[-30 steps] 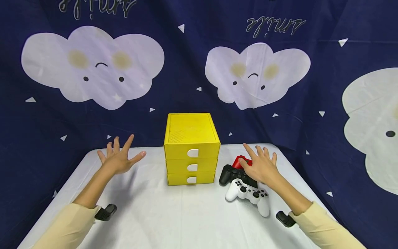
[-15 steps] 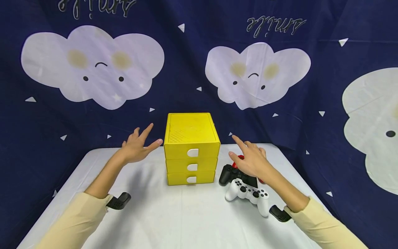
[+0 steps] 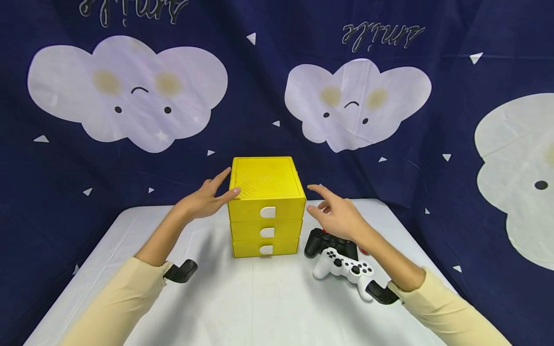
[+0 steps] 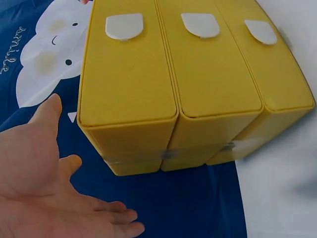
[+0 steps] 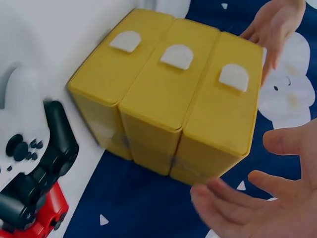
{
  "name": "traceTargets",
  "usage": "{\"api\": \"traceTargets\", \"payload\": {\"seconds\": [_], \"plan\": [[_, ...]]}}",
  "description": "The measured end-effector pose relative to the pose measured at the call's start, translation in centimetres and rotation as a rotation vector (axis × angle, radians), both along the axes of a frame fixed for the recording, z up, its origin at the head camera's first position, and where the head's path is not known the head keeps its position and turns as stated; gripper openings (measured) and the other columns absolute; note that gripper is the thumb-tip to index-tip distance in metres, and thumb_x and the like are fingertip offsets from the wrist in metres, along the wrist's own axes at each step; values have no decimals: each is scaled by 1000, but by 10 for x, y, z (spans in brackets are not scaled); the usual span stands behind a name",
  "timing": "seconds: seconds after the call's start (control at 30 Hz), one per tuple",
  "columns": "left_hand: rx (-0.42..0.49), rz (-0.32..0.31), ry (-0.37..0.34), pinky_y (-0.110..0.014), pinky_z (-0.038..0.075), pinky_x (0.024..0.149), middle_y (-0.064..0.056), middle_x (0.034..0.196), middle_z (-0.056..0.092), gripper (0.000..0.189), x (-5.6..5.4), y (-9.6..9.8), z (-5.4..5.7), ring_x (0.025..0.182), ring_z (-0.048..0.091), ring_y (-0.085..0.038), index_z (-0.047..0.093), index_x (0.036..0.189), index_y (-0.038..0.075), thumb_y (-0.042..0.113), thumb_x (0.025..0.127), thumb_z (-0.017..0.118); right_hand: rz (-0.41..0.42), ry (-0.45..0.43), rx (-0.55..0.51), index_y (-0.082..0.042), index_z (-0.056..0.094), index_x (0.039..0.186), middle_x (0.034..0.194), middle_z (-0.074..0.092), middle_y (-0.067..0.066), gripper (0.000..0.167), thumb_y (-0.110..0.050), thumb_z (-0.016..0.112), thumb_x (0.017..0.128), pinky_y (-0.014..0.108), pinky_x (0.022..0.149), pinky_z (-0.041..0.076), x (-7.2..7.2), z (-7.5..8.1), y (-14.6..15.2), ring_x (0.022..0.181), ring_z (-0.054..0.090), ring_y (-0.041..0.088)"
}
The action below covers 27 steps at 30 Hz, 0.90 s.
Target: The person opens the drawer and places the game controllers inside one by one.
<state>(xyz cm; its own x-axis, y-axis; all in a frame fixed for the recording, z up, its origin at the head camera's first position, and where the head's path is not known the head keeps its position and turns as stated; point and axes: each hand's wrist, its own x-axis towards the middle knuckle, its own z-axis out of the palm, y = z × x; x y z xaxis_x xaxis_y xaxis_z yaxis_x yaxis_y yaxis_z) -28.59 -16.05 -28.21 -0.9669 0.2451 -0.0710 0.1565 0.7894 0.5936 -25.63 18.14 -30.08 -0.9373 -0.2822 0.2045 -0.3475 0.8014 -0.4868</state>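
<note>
A yellow three-drawer box (image 3: 267, 211) with white tabs stands at the back middle of the table, all its drawers closed. My left hand (image 3: 203, 201) is at its upper left edge, thumb and forefinger spread and overlapping the box in the head view. In the left wrist view the fingers (image 4: 116, 218) are extended beside the box. My right hand (image 3: 339, 216) hovers just right of the box with fingers loosely bent. The right wrist view shows its fingertips (image 5: 210, 191) close to the box's side. Neither hand holds anything.
Below my right hand lie a black game controller (image 3: 318, 242), a white controller (image 3: 342, 266) and a mostly hidden red controller (image 5: 49, 213), bunched together. The table has a white cover (image 3: 259, 302). A dark blue cloud-print cloth (image 3: 259, 72) hangs right behind it.
Both hands have moved inward toward the yellow box, the left to the right and slightly up, the right to the left. The box and controllers have stayed in place.
</note>
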Motion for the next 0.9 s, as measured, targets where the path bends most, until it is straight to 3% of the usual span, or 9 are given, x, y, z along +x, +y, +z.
{"api": "traceTargets", "payload": {"seconds": [0.1, 0.37, 0.63, 0.9], "plan": [[47, -3, -18, -74, 13, 119, -19, 170, 2, 83, -2, 3, 1, 155, 1, -48, -2, 165, 23, 57, 105, 44, 30, -14, -54, -26, 45, 152, 119, 73, 12, 54, -36, 59, 101, 48, 86, 60, 0, 4, -6, 107, 70, 31], [151, -12, -83, -67, 23, 120, -17, 170, 13, 71, -7, 9, 2, 154, 17, -46, 8, 165, 22, 46, 108, 43, 104, -48, -177, -23, 60, 138, 124, 72, 10, 39, -26, 62, 100, 52, 93, 58, 4, 7, -22, 113, 70, 30], [163, 20, -124, -64, 27, 120, -16, 163, 34, 64, -10, 13, 5, 151, 29, -41, 20, 164, 23, 44, 109, 44, 143, -80, -209, -19, 65, 133, 118, 74, 9, 37, -21, 69, 96, 46, 93, 59, 4, 7, -39, 108, 71, 26], [255, 71, -164, -50, 44, 115, -15, 165, 31, 55, -17, 11, 0, 139, 47, -34, 32, 161, 22, 32, 109, 49, 161, -89, -259, -12, 72, 124, 117, 74, 9, 40, -13, 81, 85, 40, 90, 61, -3, 4, -53, 106, 72, 25]]}}
